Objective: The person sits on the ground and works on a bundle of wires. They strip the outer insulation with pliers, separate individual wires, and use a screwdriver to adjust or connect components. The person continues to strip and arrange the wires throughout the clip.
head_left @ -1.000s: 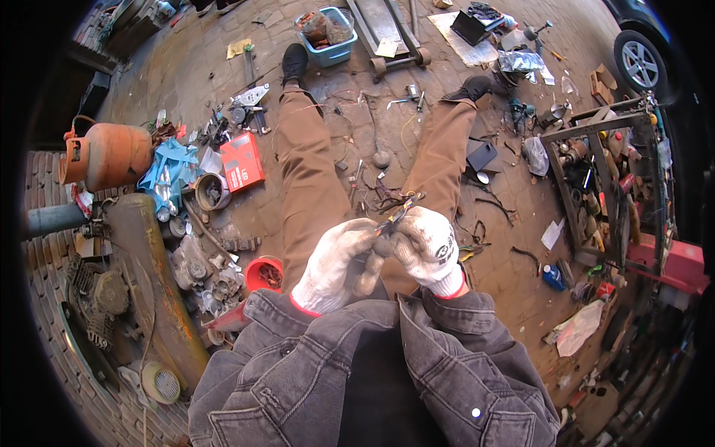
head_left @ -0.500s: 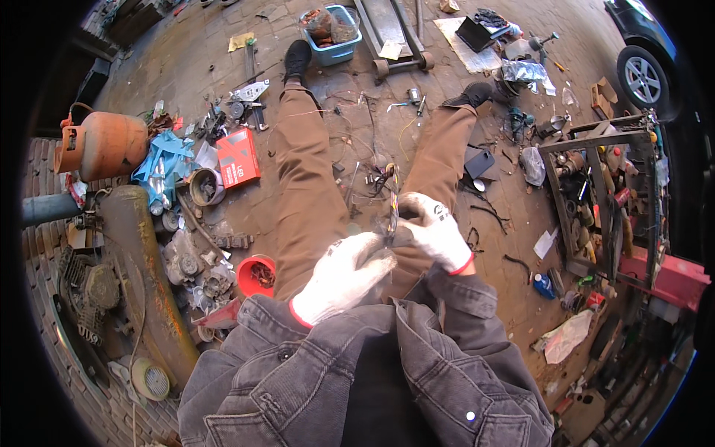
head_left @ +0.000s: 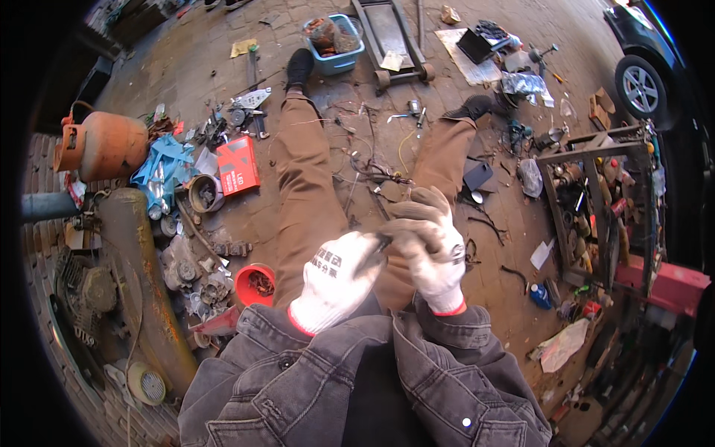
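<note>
Both my hands wear white gloves with red cuffs and meet above my lap. My left hand (head_left: 335, 277) is closed, with a dark end of a wire bundle (head_left: 383, 240) showing at its fingertips. Right against those fingertips, my right hand (head_left: 432, 249) has its fingers bent and pressed together, slightly smeared by motion. What lies inside its grip is hidden. Beyond the hands, dark and coloured wires (head_left: 386, 176) spread between my legs; whether they join the held bundle, I cannot tell.
Beside my left leg are a red bucket (head_left: 255, 284) with scraps and a red box (head_left: 237, 165). An orange gas cylinder (head_left: 113, 147) stands far left. Ahead are a blue tub (head_left: 339, 64) and a floor jack (head_left: 389, 33). A cluttered metal rack (head_left: 596, 156) stands right.
The upright coloured wires between my hands no longer show there. My right hand has turned, its fingers now reaching across to the left fingertips. My left hand has tilted slightly.
</note>
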A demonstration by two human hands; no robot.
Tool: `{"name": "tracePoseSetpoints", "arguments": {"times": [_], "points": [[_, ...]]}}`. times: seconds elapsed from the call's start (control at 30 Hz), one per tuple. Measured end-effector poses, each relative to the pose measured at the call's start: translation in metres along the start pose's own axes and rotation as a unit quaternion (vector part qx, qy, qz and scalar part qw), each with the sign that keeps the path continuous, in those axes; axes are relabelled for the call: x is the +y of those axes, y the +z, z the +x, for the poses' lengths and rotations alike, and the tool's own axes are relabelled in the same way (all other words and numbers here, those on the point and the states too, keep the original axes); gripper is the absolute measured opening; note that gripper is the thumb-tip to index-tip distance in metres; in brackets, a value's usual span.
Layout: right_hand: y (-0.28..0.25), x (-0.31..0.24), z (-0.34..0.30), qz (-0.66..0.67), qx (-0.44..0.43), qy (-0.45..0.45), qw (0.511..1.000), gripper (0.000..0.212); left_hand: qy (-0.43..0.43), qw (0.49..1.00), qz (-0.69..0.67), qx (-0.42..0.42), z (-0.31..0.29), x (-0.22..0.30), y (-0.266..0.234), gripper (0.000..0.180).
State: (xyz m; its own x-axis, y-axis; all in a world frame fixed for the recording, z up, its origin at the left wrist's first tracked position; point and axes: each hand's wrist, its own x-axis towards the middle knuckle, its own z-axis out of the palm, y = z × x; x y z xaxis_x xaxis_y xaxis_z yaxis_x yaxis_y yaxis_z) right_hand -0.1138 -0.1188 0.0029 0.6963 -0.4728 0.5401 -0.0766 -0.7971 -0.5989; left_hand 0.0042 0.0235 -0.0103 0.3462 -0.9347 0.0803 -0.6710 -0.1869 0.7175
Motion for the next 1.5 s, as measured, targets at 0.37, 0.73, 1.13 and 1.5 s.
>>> {"name": "tracePoseSetpoints", "arguments": {"times": [0.37,0.73,1.13,1.5], "points": [[0.003,-0.005,0.009,-0.060,-0.043,-0.006,0.997,0.029,-0.036,0.998,0.004,0.060,-0.009,-0.011,0.014,0.035],[0.017,0.007,-0.019,0.032,0.108,0.376,0.920,0.019,-0.263,0.832,-0.483,-0.071,0.011,0.000,0.009,0.047],[0.005,0.044,-0.037,0.190,0.099,0.437,0.874,0.036,-0.279,0.709,-0.647,-0.011,0.009,-0.022,-0.009,0.060],[0.017,0.060,-0.057,0.123,-0.015,0.287,0.950,0.030,-0.282,0.725,-0.626,0.048,0.011,-0.035,-0.024,0.064]]}}
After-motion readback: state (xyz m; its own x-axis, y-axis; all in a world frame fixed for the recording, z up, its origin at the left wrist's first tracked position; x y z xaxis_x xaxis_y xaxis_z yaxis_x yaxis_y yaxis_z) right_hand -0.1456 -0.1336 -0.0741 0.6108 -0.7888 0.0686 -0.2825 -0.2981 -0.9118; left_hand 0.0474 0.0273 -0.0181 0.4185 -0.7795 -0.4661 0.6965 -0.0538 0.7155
